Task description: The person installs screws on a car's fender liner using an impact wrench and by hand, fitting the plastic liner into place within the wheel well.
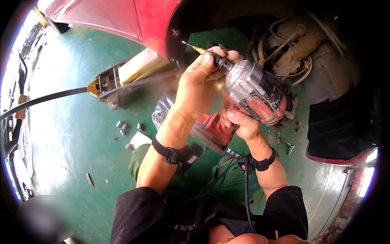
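Note:
My right hand point(243, 123) is wrapped round the handle of a worn red and grey cordless impact wrench point(256, 93), held up in front of me with its nose to the upper left. My left hand point(197, 77) is closed about the front end of the wrench. From its fingers sticks a slim screwdriver bit point(195, 48) with a yellow sleeve and a dark tip, in line with the tool's nose. The bit's tip is close to the edge of a red car body panel point(150, 20). How the bit seats in the wrench is partly hidden by my fingers.
A floor jack point(111, 87) with a long dark handle point(53, 98) stands at the left. Beyond the wrench, the dark wheel arch shows a rusty suspension strut point(294, 55) and cables. Several wheel nuts point(123, 127) and a bolt point(290, 148) lie on the green floor. A black liner point(337, 126) hangs at right.

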